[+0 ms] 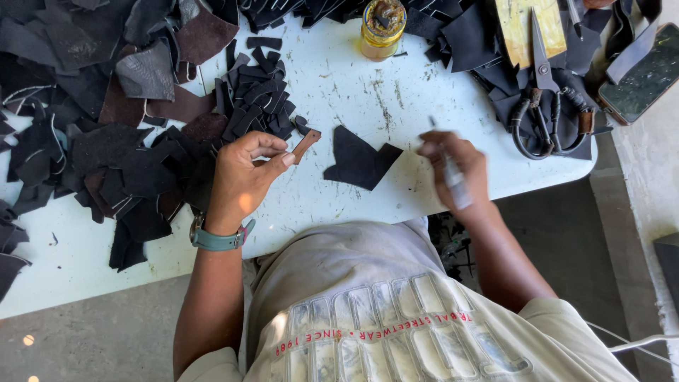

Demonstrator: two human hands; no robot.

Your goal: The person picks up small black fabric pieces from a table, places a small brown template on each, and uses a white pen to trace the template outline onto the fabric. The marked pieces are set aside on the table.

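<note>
Scrap heap: at the far left we see a big pile of black and dark brown leather pieces (85, 106) on the white table (339, 99).
Cut strips: just right of it we find a smaller heap of narrow black strips (254, 99).
Left hand: our left hand (240, 177) is closed, thumb and fingers pinching a small brown leather strip (306, 145) at its near end; a watch with a green band (216, 239) sits on the wrist.
Flat piece: a black leather piece (359, 161) lies between both hands, touching neither.
Right hand: our right hand (453, 166) is closed around a thin silver pen (453, 177), a little blurred.
Jar: far from us stands a yellow glue jar (382, 28).
Scissors: at the far right, large scissors (544, 92) rest on black scraps.
</note>
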